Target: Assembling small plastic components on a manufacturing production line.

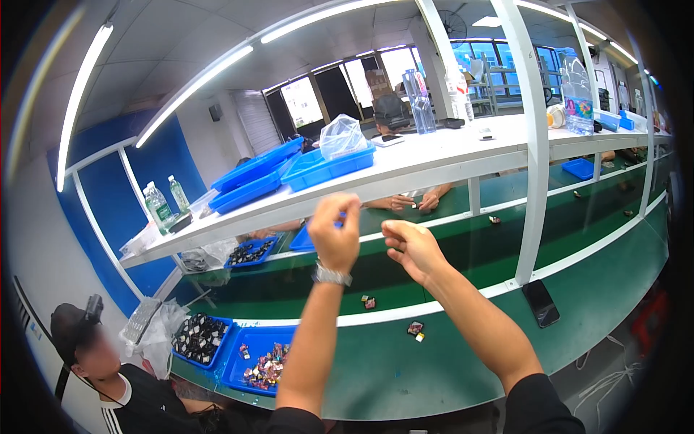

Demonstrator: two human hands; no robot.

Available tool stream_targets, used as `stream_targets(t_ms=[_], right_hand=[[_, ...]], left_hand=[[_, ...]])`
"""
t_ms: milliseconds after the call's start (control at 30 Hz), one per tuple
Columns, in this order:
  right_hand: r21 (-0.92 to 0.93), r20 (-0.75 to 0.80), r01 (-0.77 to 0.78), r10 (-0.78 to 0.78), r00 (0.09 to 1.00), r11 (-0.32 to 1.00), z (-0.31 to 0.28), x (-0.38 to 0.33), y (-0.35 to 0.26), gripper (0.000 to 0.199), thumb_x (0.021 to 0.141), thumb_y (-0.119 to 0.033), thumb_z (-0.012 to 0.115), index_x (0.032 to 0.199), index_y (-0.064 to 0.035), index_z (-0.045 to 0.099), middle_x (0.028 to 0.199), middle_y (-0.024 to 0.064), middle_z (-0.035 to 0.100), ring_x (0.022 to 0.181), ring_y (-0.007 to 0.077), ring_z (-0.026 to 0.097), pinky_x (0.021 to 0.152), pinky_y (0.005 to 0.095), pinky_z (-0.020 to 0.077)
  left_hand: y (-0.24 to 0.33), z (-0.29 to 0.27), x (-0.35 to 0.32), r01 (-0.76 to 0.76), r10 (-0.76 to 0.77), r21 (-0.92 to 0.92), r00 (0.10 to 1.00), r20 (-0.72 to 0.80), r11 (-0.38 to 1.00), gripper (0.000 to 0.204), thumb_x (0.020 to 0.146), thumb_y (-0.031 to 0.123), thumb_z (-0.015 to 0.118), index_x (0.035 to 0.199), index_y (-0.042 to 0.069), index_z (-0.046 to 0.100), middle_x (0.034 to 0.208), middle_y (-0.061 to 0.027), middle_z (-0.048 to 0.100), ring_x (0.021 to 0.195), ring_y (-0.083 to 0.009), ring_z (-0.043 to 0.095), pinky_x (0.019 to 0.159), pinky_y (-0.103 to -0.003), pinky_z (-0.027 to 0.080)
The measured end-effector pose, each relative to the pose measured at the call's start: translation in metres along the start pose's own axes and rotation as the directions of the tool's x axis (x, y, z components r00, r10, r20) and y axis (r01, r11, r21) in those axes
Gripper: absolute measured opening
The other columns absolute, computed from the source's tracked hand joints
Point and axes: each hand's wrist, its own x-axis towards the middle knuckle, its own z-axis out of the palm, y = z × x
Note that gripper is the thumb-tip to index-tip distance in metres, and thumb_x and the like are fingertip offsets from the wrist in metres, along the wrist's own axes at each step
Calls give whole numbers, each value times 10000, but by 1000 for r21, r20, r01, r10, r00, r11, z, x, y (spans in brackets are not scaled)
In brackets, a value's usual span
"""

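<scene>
Both my hands are raised above the green conveyor belt [463, 239], a short gap between them. My left hand [336, 235], a silver watch [332, 274] on its wrist, is closed with the fingers curled in; whatever it may hold is hidden. To its right, my right hand [413, 249] has its fingers bent toward the thumb, and nothing I can name shows in it. Below them, one small dark part with a yellow-white piece [369, 301] lies on the belt. Another similar small part [415, 329] rests on the near green bench [376, 383].
At near left stand a blue tray of black parts [230, 347] and a blue tray of small coloured parts [233, 372]. A phone [541, 304] lies right. A white shelf [434, 153] and post [533, 181] stand ahead. Another person's hands [432, 199] work across; a person [123, 383] sits left.
</scene>
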Motion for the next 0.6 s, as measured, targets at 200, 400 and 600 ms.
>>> stream_targets(t_ms=[200, 400, 600], right_hand=[[-112, -81, -142, 134, 988, 983, -94, -23, 66, 144, 908, -189, 660, 973, -64, 690, 880, -6, 648, 757, 74, 570, 668, 237, 458], [-344, -23, -67, 63, 998, 937, -103, -31, 49, 144, 897, -176, 672, 939, -48, 720, 884, 11, 670, 772, 85, 561, 689, 242, 448], [-336, 86, 18, 11, 996, 942, -99, -34, 27, 142, 901, -149, 670, 952, -25, 716, 857, 20, 668, 757, 84, 566, 679, 235, 457]], left_hand=[[-37, 4, 148, -359, 227, 411, 914, 335, 838, 63, 797, 101, 716, 845, 68, 739, 1049, -96, 670, 1000, -261, 610, 817, -362, 516], [-59, 25, 180, -528, 179, 483, 782, 597, 699, 63, 791, 133, 714, 825, 96, 752, 1132, -87, 658, 1098, -271, 577, 935, -391, 490], [-53, 39, 194, -491, -143, 629, 709, 690, 602, 118, 789, 99, 671, 824, 141, 775, 1121, -78, 674, 1086, -271, 600, 929, -378, 509]])
